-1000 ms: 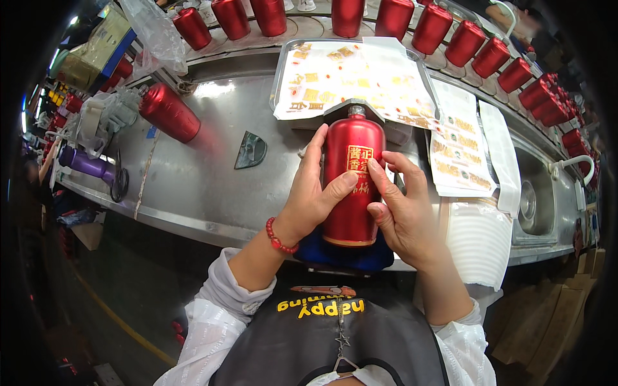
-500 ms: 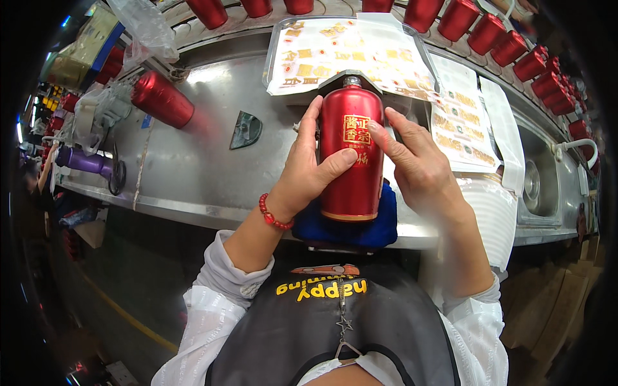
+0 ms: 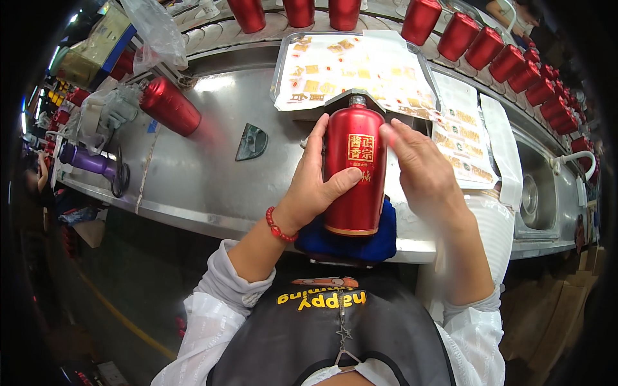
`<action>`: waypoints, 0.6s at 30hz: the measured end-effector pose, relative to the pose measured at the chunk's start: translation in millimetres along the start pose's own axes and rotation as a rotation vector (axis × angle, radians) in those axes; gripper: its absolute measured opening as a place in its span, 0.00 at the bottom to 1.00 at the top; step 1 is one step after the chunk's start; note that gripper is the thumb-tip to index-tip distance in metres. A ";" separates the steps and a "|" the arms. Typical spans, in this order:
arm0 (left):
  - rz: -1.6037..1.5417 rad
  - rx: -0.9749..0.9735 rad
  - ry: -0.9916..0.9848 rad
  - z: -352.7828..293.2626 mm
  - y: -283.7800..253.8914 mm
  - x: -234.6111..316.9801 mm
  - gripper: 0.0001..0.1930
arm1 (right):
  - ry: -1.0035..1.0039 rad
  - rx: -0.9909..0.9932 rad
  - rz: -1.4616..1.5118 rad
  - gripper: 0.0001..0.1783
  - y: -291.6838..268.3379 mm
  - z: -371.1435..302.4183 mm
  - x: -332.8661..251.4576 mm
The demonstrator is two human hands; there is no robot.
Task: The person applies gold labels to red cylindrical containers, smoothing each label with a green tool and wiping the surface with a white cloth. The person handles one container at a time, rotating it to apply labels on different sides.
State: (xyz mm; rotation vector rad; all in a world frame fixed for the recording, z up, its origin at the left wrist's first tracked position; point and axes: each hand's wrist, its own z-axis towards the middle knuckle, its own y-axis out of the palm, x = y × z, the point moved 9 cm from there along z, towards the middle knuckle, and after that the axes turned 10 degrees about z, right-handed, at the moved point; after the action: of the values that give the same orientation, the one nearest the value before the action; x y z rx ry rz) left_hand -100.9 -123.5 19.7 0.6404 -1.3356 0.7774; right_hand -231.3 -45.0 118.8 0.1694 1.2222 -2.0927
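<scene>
A red metallic bottle (image 3: 355, 206) with gold lettering and a capped neck leans back in front of me, its base over a blue cloth (image 3: 384, 235). My left hand (image 3: 313, 190) grips it from the left, thumb across the front below the gold square. On the other side, my right hand (image 3: 430, 168) has its fingers stretched toward the bottle's right edge. Motion smears the fingertips, so contact is uncertain. Behind the bottle's neck, a tray (image 3: 278, 82) carries white sheets of gold and red stickers (image 3: 351, 64).
Another red bottle (image 3: 170, 106) lies to the left, near a purple blower-like tool (image 3: 90, 161). A dark flat piece (image 3: 252, 142) rests on the metal counter (image 3: 212, 167). More sticker sheets (image 3: 462, 132) and a sink (image 3: 537, 193) are on the right. Several red bottles (image 3: 460, 36) line the conveyor behind.
My right hand's fingers have drawn back from the bottle's front to its right edge. My left hand keeps its grip. The whole view has shifted slightly, and the conveyor bottles stand differently.
</scene>
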 end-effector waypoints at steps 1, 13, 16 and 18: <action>0.000 0.001 -0.002 1.0 0.7 0.2 0.55 | 0.014 0.056 0.060 0.27 -9.5 4.6 1.7; 0.877 -0.037 0.612 -5.5 -6.2 46.8 0.45 | -0.325 -0.178 0.217 0.11 5.7 8.4 -47.7; 1.026 -0.022 0.693 -26.1 -2.8 53.8 0.36 | 0.032 -0.104 0.298 0.11 -9.0 2.0 -2.5; 1.036 -0.051 0.704 -48.0 4.7 55.2 0.34 | 0.153 0.019 0.292 0.10 -12.9 3.3 14.7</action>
State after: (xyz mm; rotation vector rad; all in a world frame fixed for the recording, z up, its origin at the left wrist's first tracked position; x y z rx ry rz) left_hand -72.7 -75.9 67.7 -0.4371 -0.9482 1.5998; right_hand -249.6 -50.9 123.5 0.4941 1.1867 -1.8635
